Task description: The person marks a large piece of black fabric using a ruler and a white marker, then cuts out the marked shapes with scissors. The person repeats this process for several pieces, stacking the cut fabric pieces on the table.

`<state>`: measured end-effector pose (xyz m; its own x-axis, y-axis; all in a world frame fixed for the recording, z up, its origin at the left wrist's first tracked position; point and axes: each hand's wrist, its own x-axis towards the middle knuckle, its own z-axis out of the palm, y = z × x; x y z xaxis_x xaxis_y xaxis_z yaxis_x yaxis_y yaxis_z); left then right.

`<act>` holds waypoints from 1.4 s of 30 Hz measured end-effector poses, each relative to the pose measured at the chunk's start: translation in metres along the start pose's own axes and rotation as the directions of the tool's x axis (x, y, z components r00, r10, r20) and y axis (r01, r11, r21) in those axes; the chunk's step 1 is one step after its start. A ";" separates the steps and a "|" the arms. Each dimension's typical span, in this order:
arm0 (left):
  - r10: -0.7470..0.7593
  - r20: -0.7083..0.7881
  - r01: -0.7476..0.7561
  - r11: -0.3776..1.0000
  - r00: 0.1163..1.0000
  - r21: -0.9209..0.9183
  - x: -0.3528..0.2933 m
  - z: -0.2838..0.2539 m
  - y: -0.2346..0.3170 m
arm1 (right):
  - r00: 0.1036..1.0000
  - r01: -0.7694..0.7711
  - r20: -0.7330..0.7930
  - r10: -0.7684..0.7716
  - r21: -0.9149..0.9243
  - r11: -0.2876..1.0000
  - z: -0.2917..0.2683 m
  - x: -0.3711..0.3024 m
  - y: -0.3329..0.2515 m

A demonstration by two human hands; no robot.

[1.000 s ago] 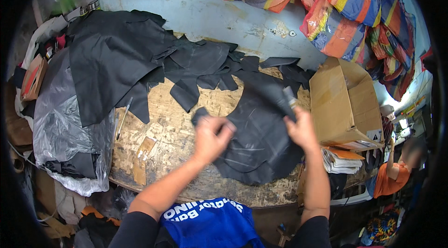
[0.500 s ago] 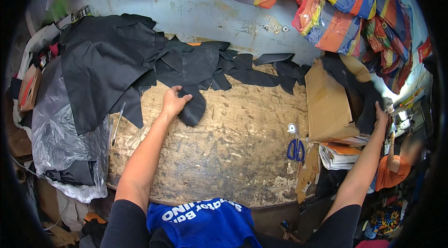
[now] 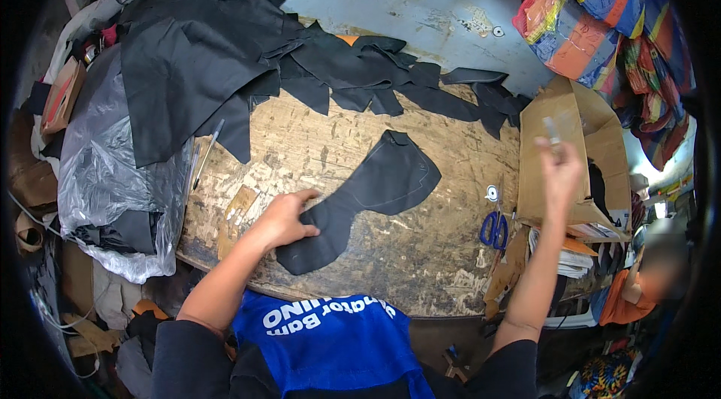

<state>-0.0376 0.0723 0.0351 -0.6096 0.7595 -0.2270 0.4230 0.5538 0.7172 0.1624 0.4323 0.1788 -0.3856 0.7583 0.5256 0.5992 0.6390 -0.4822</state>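
Observation:
A long black leather-like piece [image 3: 398, 173] with pale drawn lines lies flat across the worktable [image 3: 428, 264]. My left hand [image 3: 284, 220] is at its left end, thumb resting on the piece and index finger stretched apart from it. In front of the cardboard box [image 3: 548, 110] my right hand [image 3: 563, 173] is raised and smeared by motion. Its fingers are pinched together, and a small pale thing too blurred to name sticks up from them. Dark material [image 3: 597, 188] shows inside the box.
Black cut pieces [image 3: 338, 61] heap along the back. Blue-handled scissors [image 3: 493, 230] lie at the right, a pen [image 3: 209, 151] at the left. A clear plastic bag [image 3: 113, 173] stands left; striped mesh bags [image 3: 578, 31] hang back right. A person in orange [image 3: 627, 297] is far right.
My left hand has come nearer, and the long black piece now lies spread out on the table. My right hand has left the black material at the box and moved left. The view has shifted.

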 end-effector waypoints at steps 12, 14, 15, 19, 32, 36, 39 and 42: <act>-0.133 -0.340 0.036 0.960 0.931 -0.279 -0.038 -0.018 -0.042 | 0.734 -0.170 0.664 0.143 -0.025 0.985 0.163 -0.084 -0.002; -0.118 -0.342 0.014 0.956 0.932 -0.293 -0.034 -0.020 -0.045 | 0.739 -0.207 0.661 0.127 0.044 0.977 0.157 -0.093 0.001; -0.092 -0.341 -0.009 0.959 0.936 -0.283 -0.032 -0.022 -0.046 | 0.773 -0.239 0.625 0.110 0.126 0.963 0.147 -0.096 0.004; -0.076 -0.310 -0.014 0.960 0.948 -0.280 -0.022 -0.027 -0.045 | 0.795 -0.379 0.588 0.149 0.289 0.879 0.110 -0.114 0.012; 0.086 -0.235 -0.003 0.943 0.968 0.332 0.033 0.017 0.021 | 0.953 -0.150 0.260 0.153 -0.033 0.988 0.104 -0.113 0.055; -0.026 -0.147 0.067 0.958 0.989 0.279 0.038 0.015 0.022 | 0.922 -0.294 0.152 0.357 -0.329 0.898 0.061 -0.131 0.071; -0.040 -0.144 0.076 0.964 0.989 0.255 0.039 0.014 0.024 | 0.949 -0.261 0.091 0.303 -0.315 0.913 0.053 -0.150 0.082; -0.047 -0.122 0.081 0.954 0.991 0.288 0.040 0.013 0.028 | 0.998 -0.054 -0.062 0.031 -0.399 0.916 0.061 -0.162 0.092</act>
<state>-0.0411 0.1225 0.0373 -0.7062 0.6852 -0.1782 0.5476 0.6882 0.4760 0.2374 0.3763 0.0064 -0.3225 0.7686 0.5525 0.8490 0.4930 -0.1902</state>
